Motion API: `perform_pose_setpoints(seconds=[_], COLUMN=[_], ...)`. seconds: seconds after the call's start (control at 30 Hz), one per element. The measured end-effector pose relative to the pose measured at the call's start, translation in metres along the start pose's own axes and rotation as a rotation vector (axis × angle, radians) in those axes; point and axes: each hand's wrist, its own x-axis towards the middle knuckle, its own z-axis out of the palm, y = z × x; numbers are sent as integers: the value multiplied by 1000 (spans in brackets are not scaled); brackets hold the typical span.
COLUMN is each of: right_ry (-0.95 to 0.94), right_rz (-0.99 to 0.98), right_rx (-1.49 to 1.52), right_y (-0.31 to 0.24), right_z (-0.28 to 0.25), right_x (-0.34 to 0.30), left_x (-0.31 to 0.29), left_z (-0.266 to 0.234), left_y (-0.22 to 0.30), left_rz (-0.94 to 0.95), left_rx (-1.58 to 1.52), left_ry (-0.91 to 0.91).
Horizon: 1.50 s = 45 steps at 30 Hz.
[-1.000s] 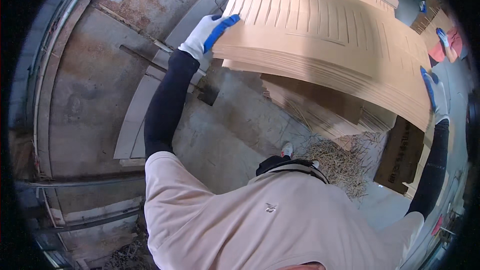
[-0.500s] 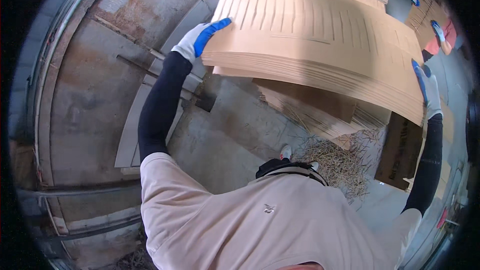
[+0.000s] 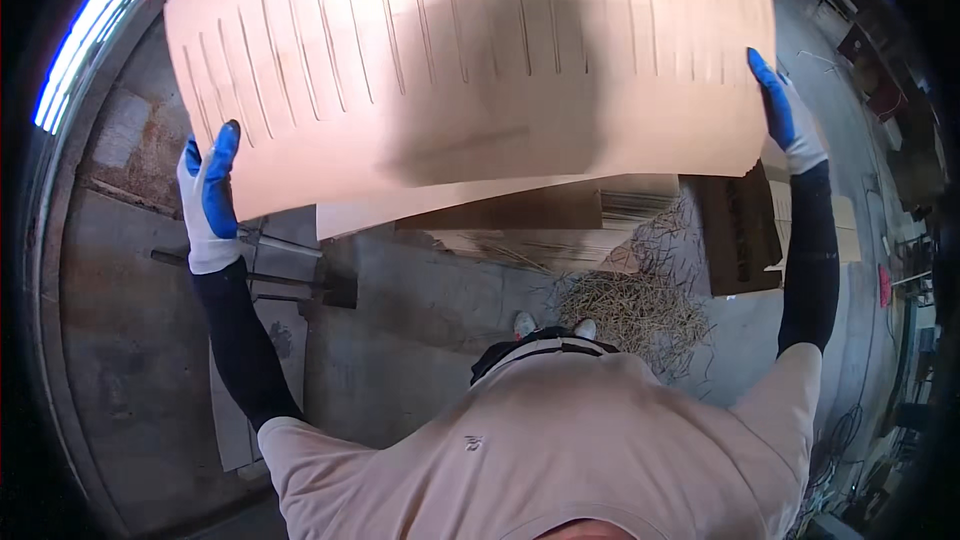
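Note:
A wide tan cardboard sheet (image 3: 310,155) with rows of long parallel slits spans the upper view, raised and tilted toward me. At its left edge my left hand (image 3: 213,195), in a white glove with blue fingers, is closed with the thumb over the face. My right hand (image 3: 785,115), gloved alike, grips the opposite edge, its blue fingers along the side. How many sheets lie behind the front one, I cannot tell. Just below its lower edge shows a strip of paler cardboard (image 3: 370,210).
Beneath are stacked cardboard sheets (image 3: 560,248), partly hidden. Narrow cardboard scraps (image 3: 635,320) litter the floor by my feet. A dark brown cardboard piece (image 3: 735,240) stands to the right. Metal bars (image 3: 285,245) and a flat panel (image 3: 250,380) lie at the left.
Both hands have shifted left with the cardboard, which now tips up, showing more of its slit face. Its layered front edge no longer shows. The person at far right is out of view.

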Motion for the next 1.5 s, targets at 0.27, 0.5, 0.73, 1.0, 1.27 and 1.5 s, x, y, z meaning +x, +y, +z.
perform_pose_setpoints(seconds=[0.27, 0.5, 0.73, 1.0, 1.27, 1.5], right_ry=[220, 146, 30, 95, 192, 210], right_rz=[1, 140, 176, 62, 92, 171], right_rx=[238, 308, 444, 249, 375, 245], right_y=[-77, 25, 40, 70, 67, 32], right_z=[-11, 37, 65, 49, 60, 52], right_x=[34, 28, 8, -7, -20, 30], left_x=[25, -33, -42, -64, -73, -32], left_z=[-31, -9, -3, -21, -34, 0], left_y=[-38, -109, -123, -154, -169, -90], left_rz=[366, 74, 72, 256, 42, 60], left_rx=[42, 57, -218, 37, -139, -70], left_ry=[195, 181, 207, 240, 181, 238])
